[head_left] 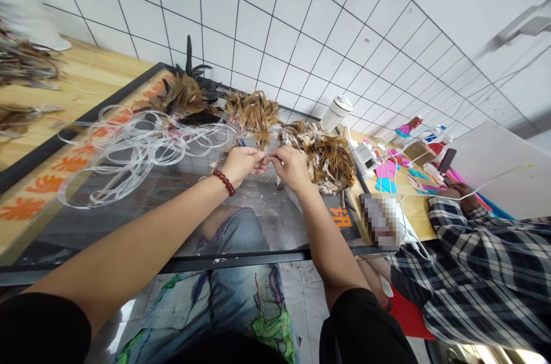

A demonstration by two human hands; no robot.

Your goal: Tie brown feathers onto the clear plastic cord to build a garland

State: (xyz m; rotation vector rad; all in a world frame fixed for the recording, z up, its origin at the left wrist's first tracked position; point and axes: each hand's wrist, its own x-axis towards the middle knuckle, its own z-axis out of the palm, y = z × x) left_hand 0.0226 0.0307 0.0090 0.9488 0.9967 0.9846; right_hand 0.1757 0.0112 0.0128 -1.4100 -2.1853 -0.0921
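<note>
My left hand, with a dark red bead bracelet at the wrist, is closed in a pinch. A brown feather rises from its fingertips, in front of a brown feather bunch. Close beside it, my right hand is pinched too, its fingertips meeting the left ones; what lies between them is too small to make out. To the right of my right hand spreads a large heap of brown and cream feathers. Loose coils of clear plastic strip lie left of my left hand.
A black-framed glass panel covers the work surface. Dark feathers stand at its back. A white lidded cup is near the tiled wall. At right, a person in a plaid shirt sits by cables and colourful pieces.
</note>
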